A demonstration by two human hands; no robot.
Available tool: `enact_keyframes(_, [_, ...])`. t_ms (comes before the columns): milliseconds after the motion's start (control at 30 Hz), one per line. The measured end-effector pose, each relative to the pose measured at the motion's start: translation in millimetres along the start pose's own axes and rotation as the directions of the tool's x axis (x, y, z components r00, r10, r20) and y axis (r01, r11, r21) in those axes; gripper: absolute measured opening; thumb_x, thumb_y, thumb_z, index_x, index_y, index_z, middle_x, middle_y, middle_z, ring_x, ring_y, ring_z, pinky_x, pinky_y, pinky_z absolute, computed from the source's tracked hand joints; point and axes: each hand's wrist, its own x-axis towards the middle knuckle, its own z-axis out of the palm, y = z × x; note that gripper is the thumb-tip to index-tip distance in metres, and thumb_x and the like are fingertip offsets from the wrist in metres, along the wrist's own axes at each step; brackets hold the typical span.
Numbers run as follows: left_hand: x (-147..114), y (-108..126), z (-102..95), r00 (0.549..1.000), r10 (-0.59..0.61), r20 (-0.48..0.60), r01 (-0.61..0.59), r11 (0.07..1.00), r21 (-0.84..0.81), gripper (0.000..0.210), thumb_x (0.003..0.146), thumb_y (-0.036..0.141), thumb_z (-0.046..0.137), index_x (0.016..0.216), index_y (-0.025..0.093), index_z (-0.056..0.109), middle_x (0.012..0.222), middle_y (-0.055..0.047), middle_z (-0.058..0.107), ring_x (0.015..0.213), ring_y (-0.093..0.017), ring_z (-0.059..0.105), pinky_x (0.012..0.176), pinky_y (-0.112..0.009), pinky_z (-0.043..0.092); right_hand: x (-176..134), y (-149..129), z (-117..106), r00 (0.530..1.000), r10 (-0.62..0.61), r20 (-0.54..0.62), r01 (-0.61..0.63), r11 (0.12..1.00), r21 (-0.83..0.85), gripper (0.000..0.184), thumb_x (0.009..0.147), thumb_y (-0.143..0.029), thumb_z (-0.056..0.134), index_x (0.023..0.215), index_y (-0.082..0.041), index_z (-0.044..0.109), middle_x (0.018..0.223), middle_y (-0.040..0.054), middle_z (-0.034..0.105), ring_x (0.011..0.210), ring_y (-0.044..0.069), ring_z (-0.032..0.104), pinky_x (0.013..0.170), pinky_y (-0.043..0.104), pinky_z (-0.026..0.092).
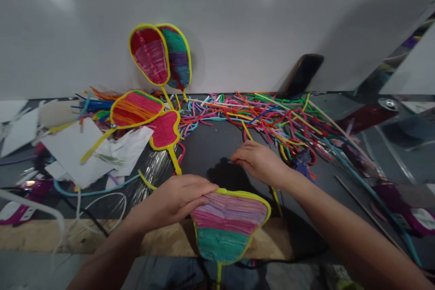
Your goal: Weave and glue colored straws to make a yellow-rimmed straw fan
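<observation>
A fan-shaped piece made of pipe cleaners (226, 224), striped pink, lilac and teal inside a yellow outline, hangs before me with its yellow stem downward. My left hand (183, 197) grips its upper left edge, thumb and fingers closed over the rim. To the right and a little farther off, my right hand (260, 161) is closed, fingertips pinched together. A yellow pipe cleaner (277, 201) sticks out above and below that hand and seems to run through its grasp; the part in the palm is hidden. Whatever lies between the pinched fingertips is too small to see.
Finished fans (149, 54) lean on the grey wall, others (137, 108) lie at left by paper scraps (81, 149). Loose pipe cleaners (220, 111) spread along the back. A phone (302, 74), a dark red can (372, 115), pliers (302, 163) and glue guns (404, 208) are around.
</observation>
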Motion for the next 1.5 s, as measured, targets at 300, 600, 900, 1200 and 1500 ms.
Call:
enact_keyframes(300, [2.3,1.7,-0.8,1.000,-0.010,0.007,0.010,1.000,-0.016,0.030,0.098,0.029,0.044,0.121,0.020,0.060,0.111,-0.006,0.071,0.100,-0.015,0.065,0.091,-0.024,0.049,-1.0,-2.0,-3.9,0.984,0.070,-0.166,-0.069,0.998,0.011,0.030,0.093,-0.015,0.041,0.111,-0.018,0.065,0.116,0.0132,0.065,0.106,0.023,0.059,0.092,0.043,0.047])
enact_keyframes(600, [4.0,1.0,1.9,1.000,-0.004,-0.016,0.003,0.999,-0.049,0.030,0.097,0.028,0.045,0.119,0.018,0.063,0.107,-0.008,0.071,0.099,-0.016,0.066,0.089,-0.024,0.050,-18.6,-55.9,-31.9,0.999,0.000,-0.040,0.009,0.977,0.215,0.021,0.093,-0.027,0.052,0.104,-0.023,0.070,0.115,0.0105,0.063,0.112,0.024,0.048,0.096,0.046,0.042])
enact_keyframes(900, [1.8,4.9,1.5,0.999,0.013,-0.044,-0.014,1.000,-0.027,0.029,0.096,0.026,0.046,0.118,0.018,0.062,0.106,-0.008,0.072,0.100,-0.017,0.066,0.089,-0.026,0.051,0.4,-57.7,-15.4,0.977,0.181,0.111,-0.211,0.894,0.396,0.018,0.087,-0.027,0.057,0.083,-0.019,0.073,0.098,0.0070,0.070,0.098,0.019,0.059,0.090,0.035,0.044])
enact_keyframes(1200, [0.6,12.4,1.2,0.998,0.014,-0.053,-0.012,0.999,0.041,0.029,0.097,0.024,0.043,0.118,0.014,0.060,0.107,-0.009,0.071,0.098,-0.016,0.067,0.089,-0.025,0.051,15.7,-49.9,-14.6,0.839,0.072,0.539,-0.460,0.622,0.633,0.023,0.081,-0.032,0.052,0.074,-0.014,0.066,0.086,0.0018,0.064,0.075,0.014,0.056,0.070,0.024,0.044])
enact_keyframes(1500, [1.8,13.5,-0.6,0.998,-0.055,0.015,0.055,0.998,0.011,0.036,0.096,0.025,0.044,0.132,0.018,0.050,0.116,-0.010,0.068,0.105,-0.018,0.065,0.092,-0.030,0.050,20.3,-49.7,-11.8,0.793,0.059,0.607,-0.542,0.525,0.656,0.010,0.072,-0.023,0.054,0.072,-0.016,0.061,0.081,-0.0005,0.059,0.073,0.011,0.050,0.068,0.021,0.042])
